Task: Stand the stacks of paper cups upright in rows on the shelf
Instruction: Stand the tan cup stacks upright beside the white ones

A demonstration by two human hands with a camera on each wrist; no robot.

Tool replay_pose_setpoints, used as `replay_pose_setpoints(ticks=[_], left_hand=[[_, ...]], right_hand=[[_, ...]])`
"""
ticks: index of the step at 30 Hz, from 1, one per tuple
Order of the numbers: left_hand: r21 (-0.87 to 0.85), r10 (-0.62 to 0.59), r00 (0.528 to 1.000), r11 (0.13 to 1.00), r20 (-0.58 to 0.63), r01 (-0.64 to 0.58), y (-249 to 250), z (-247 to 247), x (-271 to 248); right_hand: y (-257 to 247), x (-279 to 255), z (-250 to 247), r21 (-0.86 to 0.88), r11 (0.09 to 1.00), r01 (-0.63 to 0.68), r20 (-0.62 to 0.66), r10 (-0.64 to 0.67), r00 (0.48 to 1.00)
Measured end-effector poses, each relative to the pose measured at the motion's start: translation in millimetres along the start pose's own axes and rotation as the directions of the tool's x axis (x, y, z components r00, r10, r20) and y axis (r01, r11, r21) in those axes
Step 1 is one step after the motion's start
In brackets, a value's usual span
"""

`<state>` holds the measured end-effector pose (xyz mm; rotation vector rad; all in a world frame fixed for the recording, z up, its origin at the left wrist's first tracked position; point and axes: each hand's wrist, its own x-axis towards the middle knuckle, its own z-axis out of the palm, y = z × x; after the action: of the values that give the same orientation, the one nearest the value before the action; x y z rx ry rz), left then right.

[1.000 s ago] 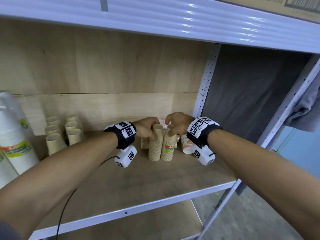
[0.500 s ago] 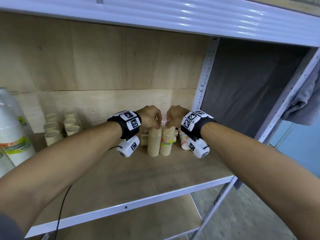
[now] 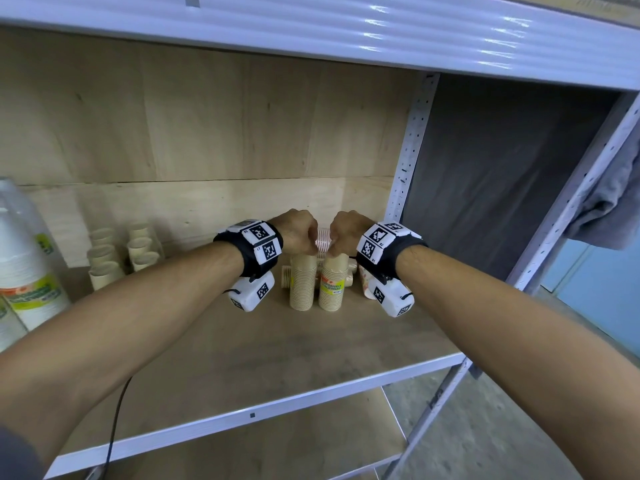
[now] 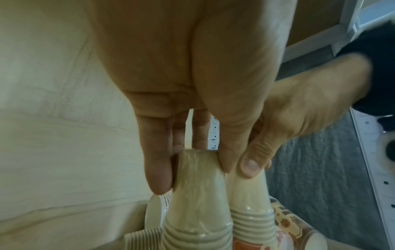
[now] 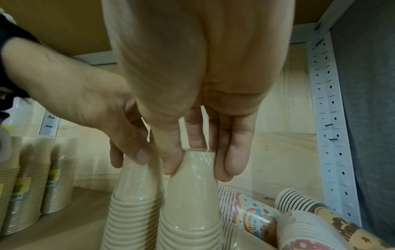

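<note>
Head view: the left hand (image 3: 298, 232) is pinching the top of the left stack (image 3: 303, 282) and the right hand (image 3: 348, 232) is gripping the right stack (image 3: 333, 284); both are standing upright, touching, mid-shelf (image 3: 242, 344). Farther back, printed stacks (image 5: 252, 214) are lying flat.

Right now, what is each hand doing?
Left hand: grips the top of the left stack of plain paper cups.
Right hand: grips the top of the right labelled stack.
</note>
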<state>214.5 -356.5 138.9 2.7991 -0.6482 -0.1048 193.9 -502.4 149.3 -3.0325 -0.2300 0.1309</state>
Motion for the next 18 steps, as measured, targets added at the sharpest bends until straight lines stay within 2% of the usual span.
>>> replay_pose_setpoints(ticks=[5, 11, 18], left_hand=[[-0.039, 0.018, 0.995, 0.999, 0.1, -0.014, -2.6, 0.2, 1.1], [-0.035, 0.013, 1.0, 0.999, 0.009, -0.012, -3.5, 2.1, 2.2], [-0.068, 0.054, 0.996, 0.996, 0.066, -0.049, -6.0, 3.9, 4.2]], right_hand=[[1.1, 1.9, 2.8, 0.014, 1.0, -0.011, -0.028, 0.011, 1.0], [1.1, 2.3, 2.2, 0.034, 0.999, -0.003, -0.015, 0.003, 1.0], [3.3, 3.9, 2.8, 0.046, 0.999, -0.001, -0.003, 0.002, 1.0]])
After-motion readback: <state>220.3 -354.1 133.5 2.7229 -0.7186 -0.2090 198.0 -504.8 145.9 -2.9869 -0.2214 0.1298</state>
